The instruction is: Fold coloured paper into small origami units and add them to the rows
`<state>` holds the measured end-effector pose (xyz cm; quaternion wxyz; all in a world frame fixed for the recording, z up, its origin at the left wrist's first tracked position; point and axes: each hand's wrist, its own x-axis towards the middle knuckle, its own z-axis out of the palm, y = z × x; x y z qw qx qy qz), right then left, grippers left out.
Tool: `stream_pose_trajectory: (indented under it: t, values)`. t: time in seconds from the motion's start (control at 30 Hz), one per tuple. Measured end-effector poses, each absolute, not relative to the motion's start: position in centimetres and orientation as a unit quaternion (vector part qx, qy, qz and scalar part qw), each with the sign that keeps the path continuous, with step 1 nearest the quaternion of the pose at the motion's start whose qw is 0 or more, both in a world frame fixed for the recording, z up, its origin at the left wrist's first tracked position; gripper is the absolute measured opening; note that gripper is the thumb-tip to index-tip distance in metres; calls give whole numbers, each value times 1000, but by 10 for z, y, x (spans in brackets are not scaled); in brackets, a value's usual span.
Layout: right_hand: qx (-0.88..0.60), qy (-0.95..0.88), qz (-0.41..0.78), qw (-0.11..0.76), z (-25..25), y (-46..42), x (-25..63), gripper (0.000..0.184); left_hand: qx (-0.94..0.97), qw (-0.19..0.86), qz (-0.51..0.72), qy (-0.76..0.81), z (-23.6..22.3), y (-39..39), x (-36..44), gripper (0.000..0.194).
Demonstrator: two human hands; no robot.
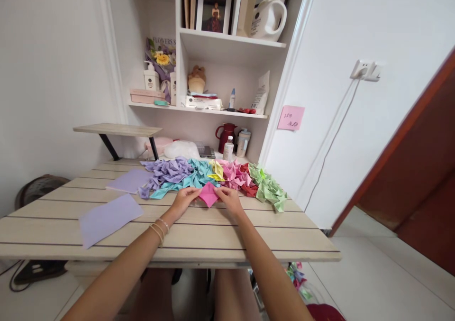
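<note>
A bright pink folded sheet of origami paper [208,195] is stretched between my two hands just above the table. My left hand [185,200] pinches its left corner, and my right hand [229,198] grips the right side. The paper has a diamond shape with a point facing me. Right behind it lies a long heap of folded paper pieces: purple ones [172,170], blue ones [199,171], a yellow one [216,170], pink ones [232,173], red ones [250,188] and green ones [268,188].
Flat purple sheets [110,216] lie on the left of the slatted table [199,245]. A raised wooden shelf [119,130] stands at the back left. Behind the heap are a bottle [228,149], a red jug [224,136] and a tumbler [243,143].
</note>
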<state>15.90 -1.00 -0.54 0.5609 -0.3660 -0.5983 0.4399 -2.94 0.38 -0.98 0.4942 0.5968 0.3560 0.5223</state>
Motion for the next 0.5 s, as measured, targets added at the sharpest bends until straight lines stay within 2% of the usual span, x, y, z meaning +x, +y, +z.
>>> stream_pose_trajectory:
  t: [0.13, 0.27, 0.37, 0.5]
  values:
    - [-354, -592, 450, 568, -6, -10, 155, 35, 595, 475, 541, 358, -13, 8, -30, 23]
    - [-345, -601, 445, 567, -6, -9, 155, 27, 603, 456, 550, 354, -13, 7, -29, 18]
    - [-341, -609, 437, 567, -6, -9, 155, 27, 611, 452, 549, 347, -11, 4, -27, 25]
    - [-337, -609, 438, 569, -5, -11, 153, 35, 623, 444, 546, 341, -11, 0, -25, 35]
